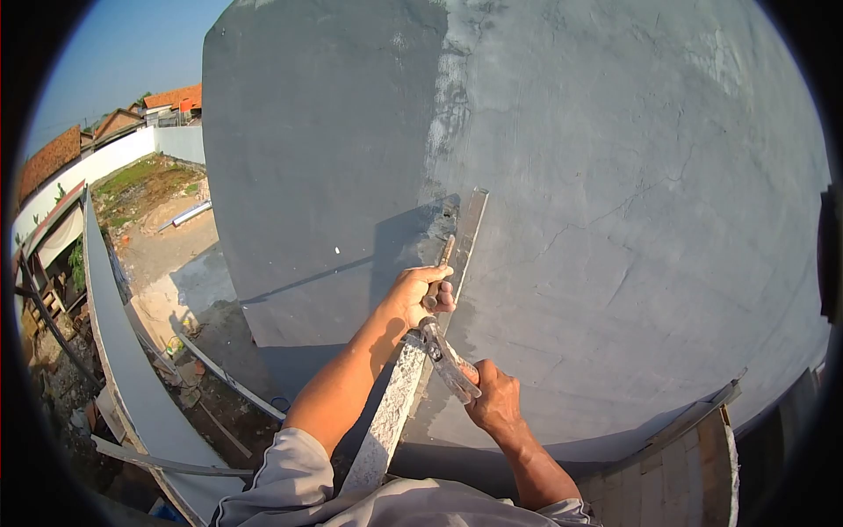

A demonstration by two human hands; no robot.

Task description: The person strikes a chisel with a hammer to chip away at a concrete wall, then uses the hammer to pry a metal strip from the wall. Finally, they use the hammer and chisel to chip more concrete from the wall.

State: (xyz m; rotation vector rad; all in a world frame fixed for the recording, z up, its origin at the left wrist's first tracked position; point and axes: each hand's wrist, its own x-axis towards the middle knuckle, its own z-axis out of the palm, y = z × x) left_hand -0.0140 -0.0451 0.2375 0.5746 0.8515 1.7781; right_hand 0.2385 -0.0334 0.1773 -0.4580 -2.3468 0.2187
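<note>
My left hand (418, 294) is closed around a chisel (449, 249), whose tip points up at the grey wall (334, 149). Near that tip, the wall surface is chipped around a small dark hole (450, 212). Lower down, my right hand (497, 400) grips a claw hammer (449, 366) by its handle. The hammer's head is just below the chisel's struck end; whether they touch I cannot tell. Behind both hands a long, plaster-spattered beam (392, 408) slants up along the wall.
Wooden boards (663, 474) stand at the lower right. On the left, a long pale panel edge (123, 351) curves down past rubble and loose planks. A white boundary wall (123, 151) and orange-tiled roofs (176, 97) lie beyond the yard. Cracks run across the wall's right side.
</note>
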